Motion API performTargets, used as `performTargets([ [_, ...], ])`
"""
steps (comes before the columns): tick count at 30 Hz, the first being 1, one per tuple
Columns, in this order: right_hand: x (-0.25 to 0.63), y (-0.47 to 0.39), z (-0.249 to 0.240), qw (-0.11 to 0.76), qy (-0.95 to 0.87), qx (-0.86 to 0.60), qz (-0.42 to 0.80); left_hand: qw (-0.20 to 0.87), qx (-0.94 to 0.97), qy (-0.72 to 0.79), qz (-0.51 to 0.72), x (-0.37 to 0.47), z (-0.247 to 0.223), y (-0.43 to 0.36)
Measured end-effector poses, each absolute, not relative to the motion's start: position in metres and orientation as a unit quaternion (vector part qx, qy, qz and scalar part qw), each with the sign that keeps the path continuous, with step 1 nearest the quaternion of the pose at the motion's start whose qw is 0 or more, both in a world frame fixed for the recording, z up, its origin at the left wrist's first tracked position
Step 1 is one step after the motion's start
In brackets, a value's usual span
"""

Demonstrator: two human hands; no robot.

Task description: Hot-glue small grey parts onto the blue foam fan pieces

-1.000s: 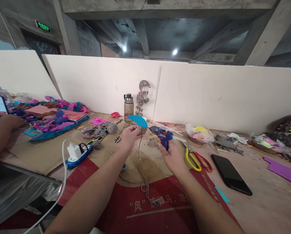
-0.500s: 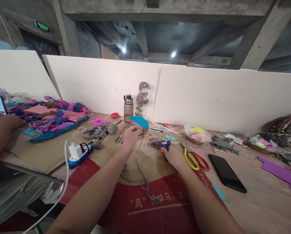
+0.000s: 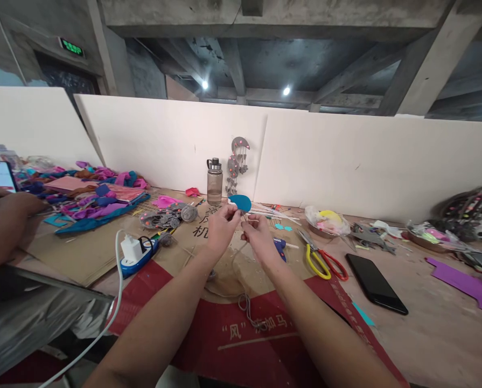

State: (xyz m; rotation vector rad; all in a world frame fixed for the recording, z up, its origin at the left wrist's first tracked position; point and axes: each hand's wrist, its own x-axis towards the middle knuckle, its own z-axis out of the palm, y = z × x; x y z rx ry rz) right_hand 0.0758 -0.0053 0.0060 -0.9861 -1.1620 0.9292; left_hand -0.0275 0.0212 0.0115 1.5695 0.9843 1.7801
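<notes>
Near the middle of the table, my left hand (image 3: 221, 229) pinches a blue rounded piece (image 3: 241, 202) from below. Close on its right, my right hand (image 3: 257, 231) has its fingers pinched on the grey yarn (image 3: 241, 253), which trails down to a loose loop on the red part of the cardboard (image 3: 265, 353). Just right of that hand lies a blue glue gun (image 3: 280, 248), partly hidden by it. Scissors (image 3: 323, 258) with one yellow and one red handle rest farther right.
A bottle (image 3: 214, 182) stands behind my hands. To the right lies a black phone (image 3: 376, 283). A white charger (image 3: 131, 249) sits in a blue power strip (image 3: 141, 261) at the left. Another person's hand (image 3: 18, 207) is at the far left, near a lit phone (image 3: 2, 175).
My right hand has let go of the glue gun and moved left to the yarn beside my left hand. The blue piece has turned and shifted slightly right.
</notes>
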Motion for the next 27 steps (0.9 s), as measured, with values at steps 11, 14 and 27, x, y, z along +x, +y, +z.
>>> performTargets([
  [11,0.101,-0.012,0.007,0.657,-0.552,-0.457,0.235,0.491,0.531,0.285,0.629,-0.022,0.009,0.021],
  [14,0.105,-0.012,0.006,0.658,-0.547,-0.465,0.229,0.506,0.524,0.277,0.627,-0.022,0.009,0.02],
  [27,0.107,-0.014,0.007,0.663,-0.541,-0.467,0.222,0.568,0.461,0.285,0.619,-0.018,0.018,0.01],
])
